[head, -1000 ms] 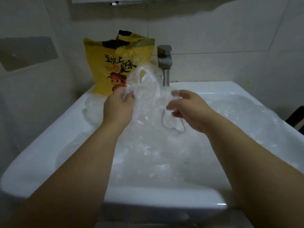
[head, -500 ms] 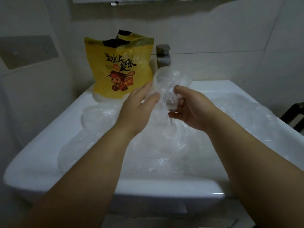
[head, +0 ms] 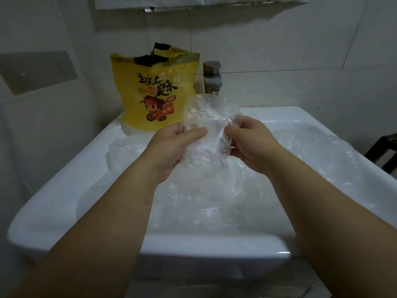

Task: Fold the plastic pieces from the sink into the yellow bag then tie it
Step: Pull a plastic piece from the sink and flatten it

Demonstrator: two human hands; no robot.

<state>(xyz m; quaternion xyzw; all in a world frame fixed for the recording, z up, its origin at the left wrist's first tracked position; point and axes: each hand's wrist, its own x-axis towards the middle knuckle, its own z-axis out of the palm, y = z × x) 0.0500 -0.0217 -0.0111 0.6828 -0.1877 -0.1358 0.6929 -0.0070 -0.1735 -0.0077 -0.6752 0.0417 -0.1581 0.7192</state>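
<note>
White sink (head: 64,179) heaped with clear plastic (head: 225,196), yellow bag (head: 150,87) upright and open on its back-left rim beside the tap (head: 211,77), and above the basin the left hand (head: 169,149) and right hand (head: 251,143) both pinch one crumpled piece (head: 209,117) between them.

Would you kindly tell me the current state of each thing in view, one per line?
yellow bag, upright at the sink's back left, untied.
plastic piece, crumpled, lifted above the basin between both hands.
left hand, grips the plastic piece.
right hand, pinches the plastic piece.
loose plastic, lying heaped in the basin.
sink, holding the plastic.
faucet, no water seen running.
</note>
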